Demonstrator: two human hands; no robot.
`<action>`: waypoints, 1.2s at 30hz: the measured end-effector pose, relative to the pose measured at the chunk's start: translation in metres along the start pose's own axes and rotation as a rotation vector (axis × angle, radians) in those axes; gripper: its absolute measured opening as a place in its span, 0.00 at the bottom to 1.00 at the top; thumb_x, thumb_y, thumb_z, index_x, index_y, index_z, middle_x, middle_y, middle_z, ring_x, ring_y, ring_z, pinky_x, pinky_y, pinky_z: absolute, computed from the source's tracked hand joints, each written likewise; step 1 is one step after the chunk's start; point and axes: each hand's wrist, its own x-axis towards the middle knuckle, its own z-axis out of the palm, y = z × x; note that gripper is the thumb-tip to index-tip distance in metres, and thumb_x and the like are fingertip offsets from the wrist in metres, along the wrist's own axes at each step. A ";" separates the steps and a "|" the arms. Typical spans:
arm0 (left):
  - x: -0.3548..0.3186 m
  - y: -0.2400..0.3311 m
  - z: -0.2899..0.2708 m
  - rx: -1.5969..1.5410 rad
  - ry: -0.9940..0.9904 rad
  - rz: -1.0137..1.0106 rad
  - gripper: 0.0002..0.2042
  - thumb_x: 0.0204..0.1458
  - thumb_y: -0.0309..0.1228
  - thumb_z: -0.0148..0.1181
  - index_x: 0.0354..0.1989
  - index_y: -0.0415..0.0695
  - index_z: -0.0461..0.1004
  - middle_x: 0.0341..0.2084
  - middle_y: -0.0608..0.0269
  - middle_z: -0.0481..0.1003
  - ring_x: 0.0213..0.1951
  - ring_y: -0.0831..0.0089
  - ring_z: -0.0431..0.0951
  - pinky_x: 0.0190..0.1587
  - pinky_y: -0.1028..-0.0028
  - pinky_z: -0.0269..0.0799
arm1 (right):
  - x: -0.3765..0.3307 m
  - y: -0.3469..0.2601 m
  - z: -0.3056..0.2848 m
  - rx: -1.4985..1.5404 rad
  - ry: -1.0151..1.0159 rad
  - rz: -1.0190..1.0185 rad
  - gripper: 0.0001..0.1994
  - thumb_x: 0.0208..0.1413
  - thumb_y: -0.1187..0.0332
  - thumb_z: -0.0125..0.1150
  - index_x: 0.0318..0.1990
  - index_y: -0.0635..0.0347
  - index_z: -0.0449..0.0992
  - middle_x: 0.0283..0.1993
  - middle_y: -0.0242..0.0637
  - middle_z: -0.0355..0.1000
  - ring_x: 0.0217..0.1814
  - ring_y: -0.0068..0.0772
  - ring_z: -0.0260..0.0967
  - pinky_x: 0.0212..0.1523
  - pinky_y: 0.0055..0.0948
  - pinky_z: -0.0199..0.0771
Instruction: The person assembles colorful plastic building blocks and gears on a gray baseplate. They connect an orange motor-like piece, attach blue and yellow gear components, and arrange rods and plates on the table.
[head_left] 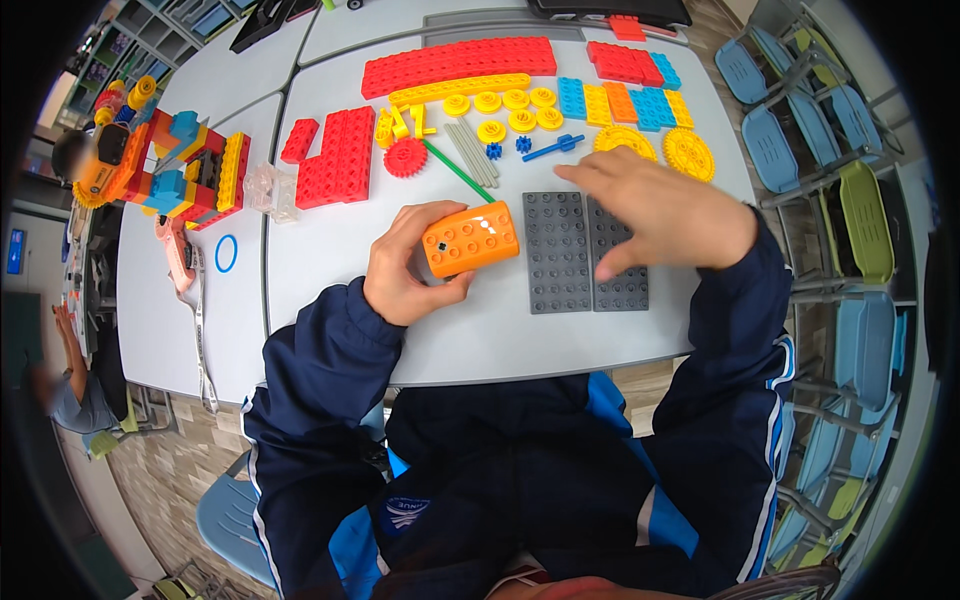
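Lower centre: the dark jacket (pixel 480 440) carries a small white emblem (pixel 405 512) with lettering; wording not transcribed.

Centre: the left hand (pixel 405 265) grips the orange block (pixel 472 240) by its left end, thumb below, fingers curled behind. To its right lie two studded grey plates (pixel 557 255), side by side; no brick is seen on them. The right hand (pixel 675 215) is above the right-hand plate, thumb and forefinger wide apart, no part seen between them; contact cannot be told.

Just beyond, a green rod (pixel 458 171) reaches the block's upper edge; whether it is inserted cannot be told.

Upper centre: grey rods (pixel 472 153), yellow wheels (pixel 521 120) and red beams (pixel 460 66) are sorted and loose. Assembly is judged barely begun, with nearly all parts unused.

Upper left: a built model (pixel 190 165) stands apart. Left: a lanyard (pixel 201 330) bears print, too small to read.
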 end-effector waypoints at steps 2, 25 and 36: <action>0.002 0.000 0.000 -0.004 -0.004 0.005 0.31 0.37 0.23 0.70 0.56 0.36 0.72 0.51 0.51 0.74 0.54 0.64 0.74 0.60 0.69 0.66 | 0.003 -0.008 0.014 -0.050 -0.016 -0.070 0.58 0.36 0.56 0.81 0.71 0.72 0.49 0.65 0.65 0.59 0.70 0.62 0.56 0.66 0.46 0.62; 0.002 0.005 -0.005 0.013 0.000 0.064 0.30 0.36 0.27 0.75 0.52 0.36 0.75 0.46 0.50 0.78 0.49 0.60 0.77 0.54 0.69 0.72 | -0.032 -0.003 0.090 0.317 0.214 0.005 0.59 0.38 0.48 0.79 0.75 0.55 0.45 0.78 0.53 0.41 0.82 0.54 0.31 0.74 0.65 0.16; -0.004 -0.004 -0.013 -0.576 0.162 -0.224 0.23 0.49 0.32 0.71 0.52 0.34 0.76 0.43 0.57 0.80 0.46 0.71 0.79 0.54 0.71 0.73 | -0.011 -0.008 0.094 0.245 0.164 -0.077 0.52 0.39 0.46 0.78 0.71 0.55 0.57 0.77 0.47 0.43 0.82 0.53 0.33 0.73 0.70 0.20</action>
